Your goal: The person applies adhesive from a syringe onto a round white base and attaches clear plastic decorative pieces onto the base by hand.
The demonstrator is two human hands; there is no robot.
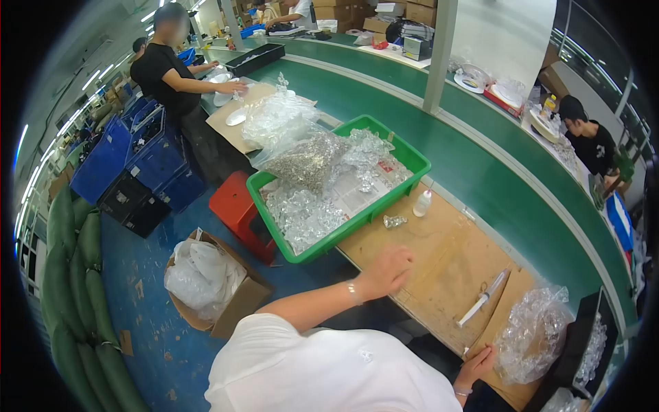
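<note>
Clear piece (395,221) lies on the board (446,237), between the green tray (296,255) and the bottle (423,204); its long axis seems to run roughly from left to right across the view, but it is too small to tell which end points where. The left hand (384,273) is nearest to it, over the near edge of the board and apart from the piece, with fingers loosely curled, so the grip looks narrow; whether something small is inside, I cannot tell. The right hand (476,362) is at the board's near edge, just beside the plastic bag (532,334); its fingers are bent, and I cannot tell if they hold anything. Between the hands, on the far side, the syringe (482,299) lies slantwise, with its long axis going from lower left to upper right. Many clear pieces are heaped in the green tray, and the bottle stands upright on the board
</note>
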